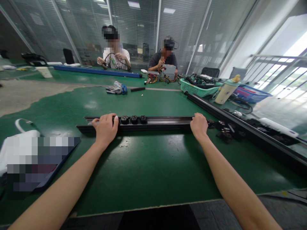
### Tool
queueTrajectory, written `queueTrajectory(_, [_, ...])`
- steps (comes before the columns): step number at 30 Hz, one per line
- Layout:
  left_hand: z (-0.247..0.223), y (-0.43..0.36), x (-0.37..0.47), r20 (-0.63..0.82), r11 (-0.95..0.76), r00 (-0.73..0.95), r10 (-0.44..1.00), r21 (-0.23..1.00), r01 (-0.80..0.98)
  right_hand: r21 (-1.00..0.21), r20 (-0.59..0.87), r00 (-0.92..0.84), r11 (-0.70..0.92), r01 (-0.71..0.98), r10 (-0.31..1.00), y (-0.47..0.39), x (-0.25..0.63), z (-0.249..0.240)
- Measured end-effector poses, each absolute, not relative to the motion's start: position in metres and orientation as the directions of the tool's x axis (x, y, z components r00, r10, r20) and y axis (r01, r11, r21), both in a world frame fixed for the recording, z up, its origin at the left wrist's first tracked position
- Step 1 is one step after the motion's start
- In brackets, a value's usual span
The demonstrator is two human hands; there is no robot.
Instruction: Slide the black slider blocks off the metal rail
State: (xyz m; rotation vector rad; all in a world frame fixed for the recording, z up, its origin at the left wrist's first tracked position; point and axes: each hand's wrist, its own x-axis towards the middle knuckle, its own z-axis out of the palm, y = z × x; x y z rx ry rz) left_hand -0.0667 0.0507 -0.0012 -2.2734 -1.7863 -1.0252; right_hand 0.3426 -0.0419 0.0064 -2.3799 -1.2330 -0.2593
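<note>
A long black channel (168, 127) lies crosswise on the green table. Several black socket-like modules (134, 119) sit in a row inside it, beside my left hand. My left hand (105, 127) is closed over the channel's left part, its fingers wrapped on the far side. At the right end, my right hand (199, 125) grips the channel with curled fingers. Between the modules and my right hand the channel's inside shows bare. Loose black parts (225, 131) lie just right of my right hand.
Another long black bar (240, 128) runs diagonally at the right. Behind it are a green basket (198, 90), a pale bottle (225, 92) and a blue basket (255, 95). A partly blurred tablet-like object (59, 159) lies left. Two people (120, 57) work across the table.
</note>
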Motion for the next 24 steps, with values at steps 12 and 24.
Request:
queueTrajectory(12, [-0.0004,0.0509,-0.0655,0.524,-0.301,0.094,0.847,0.325,0.897,-0.258,0.342,0.582,-0.522,0.813,0.738,-0.0406,0.3436,0.0075])
queueTrajectory(24, [-0.0015,0.0513,-0.0658,0.537,-0.309,0.095,0.838,0.324,0.894,-0.26,0.349,0.578,-0.517,0.816,0.737,-0.0411,0.3444,0.0076])
